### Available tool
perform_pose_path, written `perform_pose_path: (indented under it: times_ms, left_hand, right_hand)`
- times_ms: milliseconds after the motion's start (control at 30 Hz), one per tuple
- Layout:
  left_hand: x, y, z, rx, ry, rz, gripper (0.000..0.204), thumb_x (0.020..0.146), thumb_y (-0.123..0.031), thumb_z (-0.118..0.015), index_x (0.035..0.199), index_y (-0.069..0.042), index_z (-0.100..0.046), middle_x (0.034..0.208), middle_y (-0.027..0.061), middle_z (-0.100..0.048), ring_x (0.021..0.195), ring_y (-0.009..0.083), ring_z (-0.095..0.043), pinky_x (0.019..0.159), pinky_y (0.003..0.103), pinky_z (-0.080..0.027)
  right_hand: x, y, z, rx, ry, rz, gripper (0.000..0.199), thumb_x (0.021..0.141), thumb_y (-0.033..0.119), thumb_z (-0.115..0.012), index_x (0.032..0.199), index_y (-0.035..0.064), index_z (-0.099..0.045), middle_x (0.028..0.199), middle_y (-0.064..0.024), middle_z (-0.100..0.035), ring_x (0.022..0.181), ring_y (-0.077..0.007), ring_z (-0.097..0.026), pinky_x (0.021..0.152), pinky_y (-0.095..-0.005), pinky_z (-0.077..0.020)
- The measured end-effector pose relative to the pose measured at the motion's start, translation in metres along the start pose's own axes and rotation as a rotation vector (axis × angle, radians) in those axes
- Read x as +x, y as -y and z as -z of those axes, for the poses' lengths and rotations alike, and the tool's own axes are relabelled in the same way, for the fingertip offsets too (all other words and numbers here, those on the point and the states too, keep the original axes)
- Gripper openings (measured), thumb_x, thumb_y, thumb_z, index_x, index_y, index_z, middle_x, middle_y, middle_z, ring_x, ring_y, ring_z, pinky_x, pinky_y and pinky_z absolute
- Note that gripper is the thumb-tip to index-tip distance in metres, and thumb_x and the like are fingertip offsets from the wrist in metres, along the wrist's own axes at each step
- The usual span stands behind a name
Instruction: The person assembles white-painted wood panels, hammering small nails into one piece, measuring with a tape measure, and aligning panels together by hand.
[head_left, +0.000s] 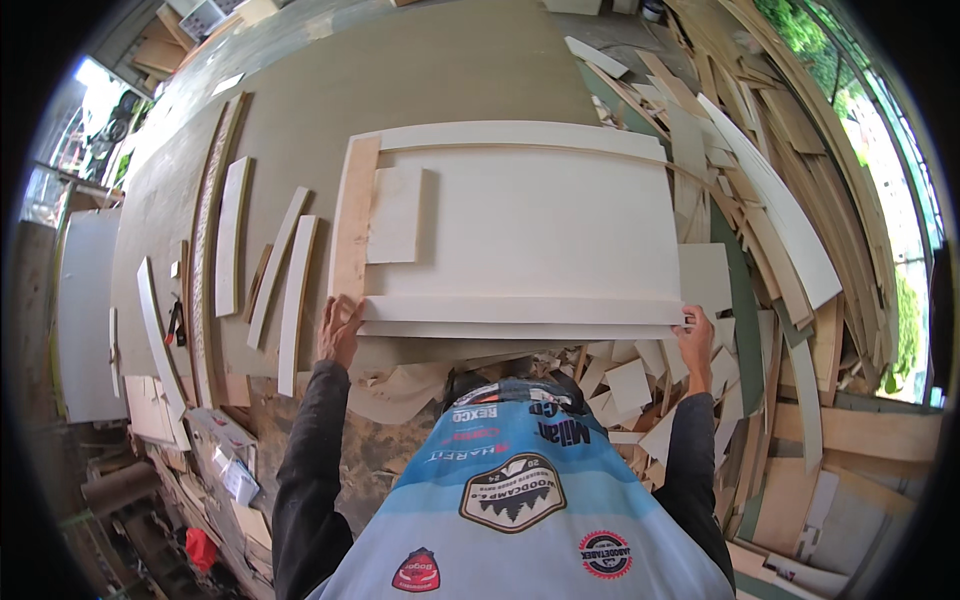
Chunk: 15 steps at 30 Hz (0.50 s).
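Observation:
A large white panel lies in front of me on the worktable. Along its near edge runs a long white strip, slightly inside the panel's border. At the strip's left end, my left hand grips it by the panel's corner, thumb on top. My right hand pinches the strip's right end between thumb and fingers. A bare wood strip lies across the panel's left side, with a small white board beside it. Another white strip follows the far edge.
Several loose white strips and a long wood batten lie left on the brown tabletop. A dark hand tool is among them. Heaped offcuts and long boards crowd the right side.

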<state>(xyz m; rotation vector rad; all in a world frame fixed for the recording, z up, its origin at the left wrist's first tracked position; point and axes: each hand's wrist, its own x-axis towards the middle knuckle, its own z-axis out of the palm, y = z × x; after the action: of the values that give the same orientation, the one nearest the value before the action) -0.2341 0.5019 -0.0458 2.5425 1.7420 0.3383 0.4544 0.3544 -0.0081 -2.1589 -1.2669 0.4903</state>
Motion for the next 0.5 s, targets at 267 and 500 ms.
perform_pose_path:
  times_ms: [267,500]
  left_hand:
    - [0.0,0.002,0.004,-0.042,0.016,-0.005,0.051,0.082,-0.003,-0.066,0.128,-0.023,-0.065,0.138,0.0106,-0.046,0.13,0.0394,-0.043,0.105,0.045,-0.044]
    - [0.006,-0.005,0.02,-0.076,0.028,-0.034,0.043,0.082,-0.016,-0.072,0.125,-0.021,-0.067,0.138,0.0141,-0.046,0.131,0.041,-0.041,0.105,0.046,-0.043]
  right_hand:
    - [0.007,0.008,0.005,-0.067,0.06,0.044,0.035,0.073,-0.011,-0.069,0.106,-0.0009,-0.058,0.096,-0.0167,-0.066,0.082,-0.0255,-0.069,0.069,-0.0338,-0.0557]
    - [0.008,0.008,0.004,-0.015,0.108,0.072,0.056,0.07,-0.013,-0.068,0.123,0.0023,-0.059,0.104,-0.0122,-0.061,0.092,-0.0234,-0.065,0.07,-0.0323,-0.0567]
